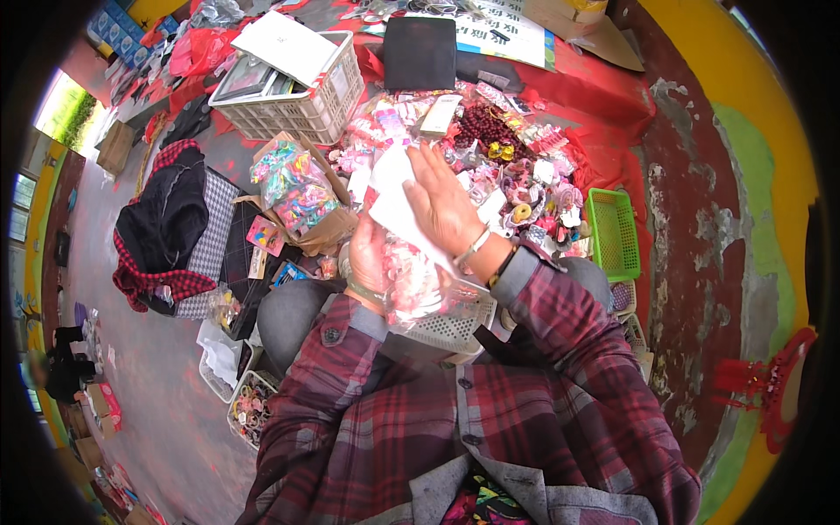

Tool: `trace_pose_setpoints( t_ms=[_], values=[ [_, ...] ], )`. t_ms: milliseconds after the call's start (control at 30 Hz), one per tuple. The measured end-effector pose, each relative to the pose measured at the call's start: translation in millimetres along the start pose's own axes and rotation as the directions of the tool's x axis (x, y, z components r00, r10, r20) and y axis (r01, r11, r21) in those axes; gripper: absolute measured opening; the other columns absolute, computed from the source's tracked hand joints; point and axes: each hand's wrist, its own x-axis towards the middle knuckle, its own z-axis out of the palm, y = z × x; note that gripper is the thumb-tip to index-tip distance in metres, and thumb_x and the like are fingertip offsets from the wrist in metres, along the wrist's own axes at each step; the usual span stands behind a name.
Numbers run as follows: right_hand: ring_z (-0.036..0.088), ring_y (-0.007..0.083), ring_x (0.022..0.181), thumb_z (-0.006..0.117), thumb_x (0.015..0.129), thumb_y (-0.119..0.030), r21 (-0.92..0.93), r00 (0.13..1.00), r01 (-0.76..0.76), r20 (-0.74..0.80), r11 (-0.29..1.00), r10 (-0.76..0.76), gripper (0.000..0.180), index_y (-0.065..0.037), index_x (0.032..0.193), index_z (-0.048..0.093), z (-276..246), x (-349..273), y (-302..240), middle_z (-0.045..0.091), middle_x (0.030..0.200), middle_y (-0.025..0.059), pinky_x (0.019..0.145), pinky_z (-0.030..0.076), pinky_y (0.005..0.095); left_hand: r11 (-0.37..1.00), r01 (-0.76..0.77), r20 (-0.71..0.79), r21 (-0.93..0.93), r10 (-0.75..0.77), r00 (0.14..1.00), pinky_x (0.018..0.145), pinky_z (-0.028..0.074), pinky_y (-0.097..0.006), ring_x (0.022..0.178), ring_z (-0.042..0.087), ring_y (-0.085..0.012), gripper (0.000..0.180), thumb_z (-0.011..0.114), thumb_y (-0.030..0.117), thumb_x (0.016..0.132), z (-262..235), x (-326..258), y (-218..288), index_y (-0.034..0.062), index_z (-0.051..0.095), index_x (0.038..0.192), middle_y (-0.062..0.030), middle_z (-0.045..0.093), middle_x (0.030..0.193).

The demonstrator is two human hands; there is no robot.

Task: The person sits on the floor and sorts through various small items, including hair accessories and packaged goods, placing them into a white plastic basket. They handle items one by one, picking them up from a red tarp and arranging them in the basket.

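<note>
My left hand (367,258) grips a clear plastic bag (418,289) stuffed with pink hair accessories, held over a white mesh basket (451,331) in my lap. Flat on a white card (391,197) lies my right hand (444,206), pressing it against the top of the bag, fingers stretched out. Both wrists wear bracelets. My plaid sleeves come up from the lower edge.
A heap of small pink and colourful trinkets (499,149) covers the red cloth ahead. A cardboard box of bright hair ties (297,197) sits at the left, a white crate (293,87) behind it, a green basket (612,232) at the right. Folded clothes (171,227) lie further left.
</note>
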Motion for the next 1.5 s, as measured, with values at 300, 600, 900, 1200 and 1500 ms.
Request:
trace_pose_setpoints(
  t_ms=[300,600,900,1200,1500],
  values=[
    [0.026,0.0306,0.135,0.048,0.091,-0.030,-0.159,0.902,0.347,0.329,0.924,-0.281,0.054,-0.005,0.137,0.035,7.1,-18.7,-56.8,0.032,0.143,0.0171,0.110,0.020,0.0431,0.355,-0.383,-0.033,-0.853,0.694,0.719,0.106,0.032,-0.044,0.126,0.041,-0.0278,0.054,0.029,0.037,0.097,-73.8,67.5,-90.4,0.0049,0.027,0.140,-0.0145,0.030,0.144],
    [0.025,0.0323,0.135,0.046,0.092,-0.030,-0.277,0.953,0.246,0.243,0.929,-0.180,0.052,-0.003,0.135,0.037,6.5,-15.6,-31.7,0.033,0.142,0.0173,0.111,0.019,0.0430,0.993,0.047,0.138,-0.112,-0.032,0.990,0.106,0.033,-0.041,0.128,0.038,-0.0288,0.054,0.028,0.035,0.096,-19.1,5.3,12.0,0.0090,0.021,0.143,-0.0134,0.030,0.144],
    [0.050,0.0339,0.112,0.044,0.091,-0.020,-0.347,0.960,0.268,0.023,0.899,-0.278,0.034,0.000,0.117,0.052,-0.5,17.7,18.2,0.052,0.121,0.0201,0.097,0.039,0.0430,0.998,0.064,0.163,-0.017,-0.060,0.985,0.096,0.044,-0.041,0.111,0.053,-0.0246,0.053,0.048,0.036,0.090,-5.7,-2.5,1.5,0.0044,0.040,0.132,-0.0127,0.053,0.122],
    [0.064,0.0182,0.083,0.050,0.092,-0.032,0.867,0.803,-0.499,0.458,0.008,0.381,0.037,-0.008,0.119,0.051,-38.5,6.3,45.8,0.062,0.104,0.0074,0.061,0.056,0.0319,0.967,0.098,0.170,-0.234,-0.059,0.984,0.096,0.043,-0.043,0.110,0.054,-0.0278,0.051,0.052,0.029,0.089,8.2,-5.4,25.5,0.0023,0.041,0.131,-0.0151,0.054,0.122],
    [0.063,0.0118,0.069,0.059,0.089,-0.019,0.745,0.699,-0.622,0.667,-0.240,0.256,0.026,-0.001,0.108,0.058,-12.8,-18.3,-4.7,0.066,0.088,0.0045,0.057,0.053,0.0253,0.974,-0.200,0.060,0.103,0.195,0.979,0.096,0.042,-0.036,0.111,0.052,-0.0218,0.047,0.042,0.035,0.094,9.6,3.0,13.6,0.0040,0.042,0.130,-0.0101,0.053,0.124]
  ],
)
